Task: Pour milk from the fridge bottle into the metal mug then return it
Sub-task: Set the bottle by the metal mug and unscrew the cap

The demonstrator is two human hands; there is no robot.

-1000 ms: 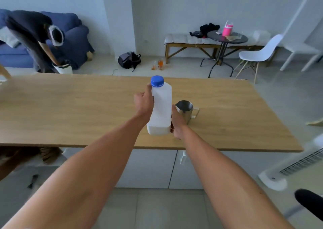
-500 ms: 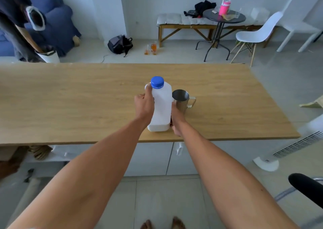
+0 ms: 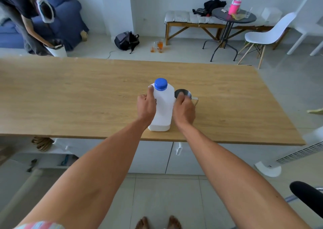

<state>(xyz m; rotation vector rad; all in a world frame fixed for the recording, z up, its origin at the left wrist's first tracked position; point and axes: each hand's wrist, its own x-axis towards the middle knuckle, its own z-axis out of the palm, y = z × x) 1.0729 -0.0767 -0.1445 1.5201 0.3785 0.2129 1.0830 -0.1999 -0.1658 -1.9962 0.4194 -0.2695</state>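
Note:
The white milk bottle (image 3: 163, 106) with its blue cap (image 3: 160, 83) screwed on stands upright on the wooden table (image 3: 70, 97), close to the front edge. My left hand (image 3: 146, 106) grips its left side, thumb up near the shoulder. My right hand (image 3: 184, 110) presses against its right side with fingers curled. Just behind that hand sits the metal mug (image 3: 185, 93). Only its rim and its handle, which points right, show. I cannot see what is inside the mug.
White cabinet doors (image 3: 152, 157) run under the table's front edge. A white fan heater (image 3: 297, 153) stands low right. Beyond the table a person (image 3: 29, 17) bends over a bin by a blue sofa. A backpack (image 3: 126, 41), bench, round table and white chair (image 3: 265, 36) are also there.
My right hand has slid up from the bottle's base to its upper side and now covers part of the mug. The camera has tilted further down. The bottle stays put.

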